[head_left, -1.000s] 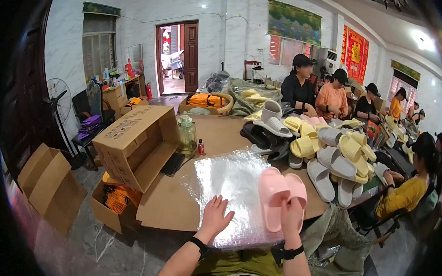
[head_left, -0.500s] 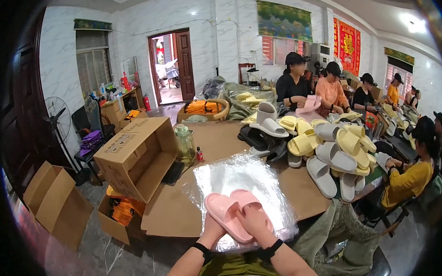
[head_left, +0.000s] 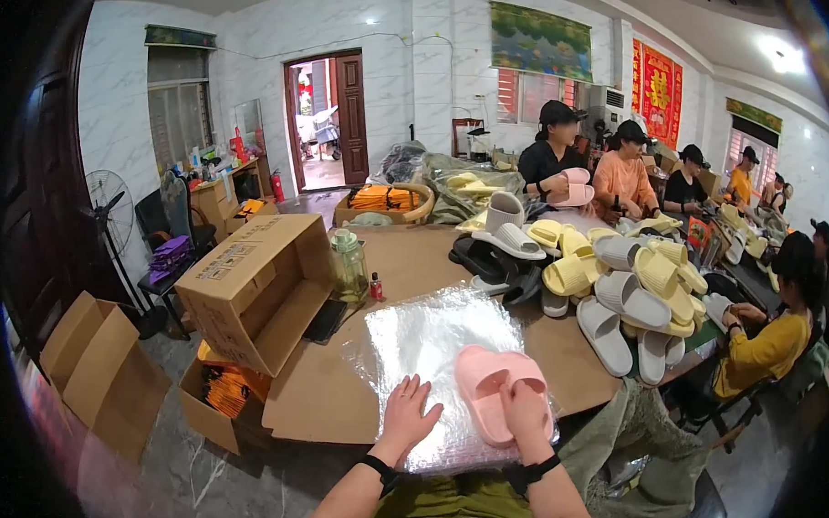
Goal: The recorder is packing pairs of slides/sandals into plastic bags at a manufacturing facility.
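A pair of pink slippers (head_left: pixel 484 404) lies at the right side of a stack of clear plastic bags (head_left: pixel 435 331). My right hand (head_left: pixel 526 412) grips the pair, its fingers tucked in at the straps and partly hidden there. To the left of the slippers, my left hand (head_left: pixel 407 412) rests flat on the shiny bags, fingers spread and holding nothing. Beyond my right hand rises a heap of grey and yellow slippers (head_left: pixel 634 299).
An open carton (head_left: pixel 249 285) lies on its side at the left, near a lidded bottle (head_left: pixel 348 266), a dark phone (head_left: pixel 326 321) and a small red bottle (head_left: pixel 376 287). Draped cloth (head_left: pixel 622 449) hangs at the table's right edge. Across the table, a person holds pink slippers (head_left: pixel 572 189).
My right hand has carried the pink slippers to the right. My left hand has let go of them and now lies on the bags. The person opposite has raised their pink slippers.
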A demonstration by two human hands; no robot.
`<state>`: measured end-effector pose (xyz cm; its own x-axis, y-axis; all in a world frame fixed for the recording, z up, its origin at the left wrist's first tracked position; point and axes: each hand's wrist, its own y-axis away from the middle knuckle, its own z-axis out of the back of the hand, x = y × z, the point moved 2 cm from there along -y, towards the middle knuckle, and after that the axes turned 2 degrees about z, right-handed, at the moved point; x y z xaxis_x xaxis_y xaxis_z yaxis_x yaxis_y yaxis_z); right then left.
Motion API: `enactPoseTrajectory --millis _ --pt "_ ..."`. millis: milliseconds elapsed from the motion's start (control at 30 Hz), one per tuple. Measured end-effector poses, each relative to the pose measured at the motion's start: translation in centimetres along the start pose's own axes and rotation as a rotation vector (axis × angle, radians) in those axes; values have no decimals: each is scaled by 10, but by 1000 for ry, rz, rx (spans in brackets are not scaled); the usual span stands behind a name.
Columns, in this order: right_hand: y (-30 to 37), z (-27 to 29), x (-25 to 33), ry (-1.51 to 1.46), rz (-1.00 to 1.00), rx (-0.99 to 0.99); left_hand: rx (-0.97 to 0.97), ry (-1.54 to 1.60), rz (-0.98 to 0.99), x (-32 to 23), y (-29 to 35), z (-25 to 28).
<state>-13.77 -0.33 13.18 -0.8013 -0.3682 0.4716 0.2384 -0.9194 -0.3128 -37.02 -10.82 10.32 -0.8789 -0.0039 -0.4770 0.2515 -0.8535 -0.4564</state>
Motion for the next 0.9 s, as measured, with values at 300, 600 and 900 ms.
enactPoseTrajectory --millis 300,600,900 --pt "12 38 -40 -123 -130 -197 4 -2 -6 4 2 2" --pt "19 51 68 -265 246 -42 -9 -8 -105 7 -1 8" --pt "22 -5 48 -124 71 184 6 29 -108 7 -7 5"
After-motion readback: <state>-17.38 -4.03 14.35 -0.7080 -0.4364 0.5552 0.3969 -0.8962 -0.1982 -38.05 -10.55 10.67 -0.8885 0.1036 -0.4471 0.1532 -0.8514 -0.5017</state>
